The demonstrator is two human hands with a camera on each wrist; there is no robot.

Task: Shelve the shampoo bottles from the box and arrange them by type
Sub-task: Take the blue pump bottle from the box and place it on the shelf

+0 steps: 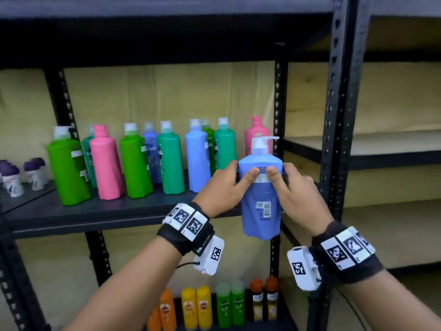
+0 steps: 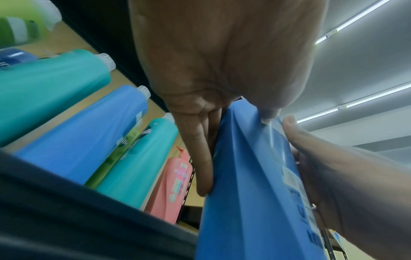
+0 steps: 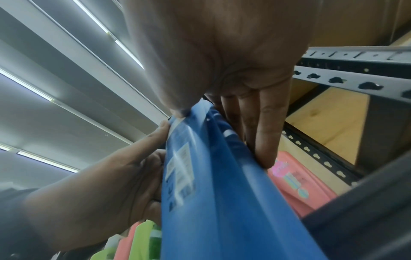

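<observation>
On the dark middle shelf (image 1: pixel 119 212), taken here as the reference, the far left end carries a cluster of small white roll-ons with purple caps (image 1: pixel 14 174). To their right stands a row of tall upright bottles: a bright green bottle (image 1: pixel 68 168), a pink bottle (image 1: pixel 105 163), a second green bottle (image 1: pixel 134 163), a teal bottle (image 1: pixel 170 158), a light blue bottle (image 1: pixel 196 156) and another teal bottle (image 1: pixel 225 146), with further bottles partly hidden behind them. A pink pump bottle (image 1: pixel 256 133) stands at the right end of the shelf, next to the black perforated upright (image 1: pixel 278 103). In front of the shelf's right end, off its surface and upright, is the blue pump bottle (image 1: pixel 260 199), held with its barcode label toward the wearer. The left hand (image 1: pixel 223 187) grips its left side, thumb pressed on the upper label and fingers wrapped behind. The right hand (image 1: pixel 294 189) grips the opposite side likewise, thumb on the label, fingers curled round the back. Below the shelf stand smaller orange, yellow and green bottles (image 1: pixel 202 306). Right of the shelf is a second rack with bare wooden boards (image 1: pixel 381 144).
</observation>
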